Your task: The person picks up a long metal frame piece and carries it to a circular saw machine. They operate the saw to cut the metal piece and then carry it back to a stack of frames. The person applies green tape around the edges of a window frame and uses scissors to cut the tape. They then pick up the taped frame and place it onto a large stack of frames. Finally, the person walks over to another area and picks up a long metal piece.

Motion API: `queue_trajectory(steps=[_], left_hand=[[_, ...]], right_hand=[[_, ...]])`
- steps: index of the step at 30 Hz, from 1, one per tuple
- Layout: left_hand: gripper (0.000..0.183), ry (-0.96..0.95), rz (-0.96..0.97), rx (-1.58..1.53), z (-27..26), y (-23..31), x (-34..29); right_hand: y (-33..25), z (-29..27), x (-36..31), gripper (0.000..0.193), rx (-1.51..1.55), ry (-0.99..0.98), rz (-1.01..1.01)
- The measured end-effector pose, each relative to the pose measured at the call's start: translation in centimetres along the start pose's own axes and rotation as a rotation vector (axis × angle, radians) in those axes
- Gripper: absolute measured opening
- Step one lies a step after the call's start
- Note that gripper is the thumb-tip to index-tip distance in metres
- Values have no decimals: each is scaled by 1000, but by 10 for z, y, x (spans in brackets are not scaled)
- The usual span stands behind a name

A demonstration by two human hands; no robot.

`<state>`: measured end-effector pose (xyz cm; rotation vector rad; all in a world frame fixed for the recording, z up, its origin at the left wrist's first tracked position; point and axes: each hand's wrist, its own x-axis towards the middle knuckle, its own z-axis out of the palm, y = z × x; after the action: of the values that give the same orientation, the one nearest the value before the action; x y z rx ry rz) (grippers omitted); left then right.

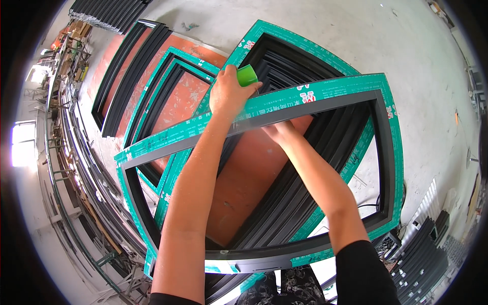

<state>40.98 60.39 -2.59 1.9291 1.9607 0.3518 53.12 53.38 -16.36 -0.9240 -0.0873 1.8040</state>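
A dark grey window frame (pixel 325 105) with green printed protective film lies tilted across the middle, in front of me. At its far bar, my left hand (pixel 229 94) is closed around a small bright green block-like piece (pixel 247 75); its exact kind does not show. My right arm reaches through the frame's opening, and my right hand (pixel 278 131) is just beneath the far bar, fingers hidden behind it. Below lies a stack of similar film-covered frames (pixel 300 53), seen partly through the opening.
More green-edged frames (pixel 173 55) lie to the left on reddish-brown boards (pixel 185 96). Dark frames (pixel 134 76) stand farther left. Long profiles on racks (pixel 63 188) line the left wall. Bundled dark profiles (pixel 419 254) lie at the lower right on the pale floor (pixel 406 56).
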Motion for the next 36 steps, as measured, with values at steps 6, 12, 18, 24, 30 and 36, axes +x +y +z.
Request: queue_trajectory(steps=[6,12,18,24,30,36], left_hand=[[71,46,-29,-15,2,-6,-7],[71,18,-69,-130,1,-1,4],[62,-54,-503,-1223,-34,-52,11],[71,-359,103,-605,-94,-26,-76],[55,-82,459,-171,-40,-32,-135],[55,-153,550,-40,-46,-16,-130]], right_hand=[[-69,82,-141,26,-1755,-349,-1127],[-62,62,-109,53,-2012,-329,-1277],[-48,66,-109,53,-1973,-321,-1318],[-53,54,-106,40,-1867,-213,-1420],[-24,25,-176,34,-278,-70,52],[13,14,-131,47,385,-355,268]])
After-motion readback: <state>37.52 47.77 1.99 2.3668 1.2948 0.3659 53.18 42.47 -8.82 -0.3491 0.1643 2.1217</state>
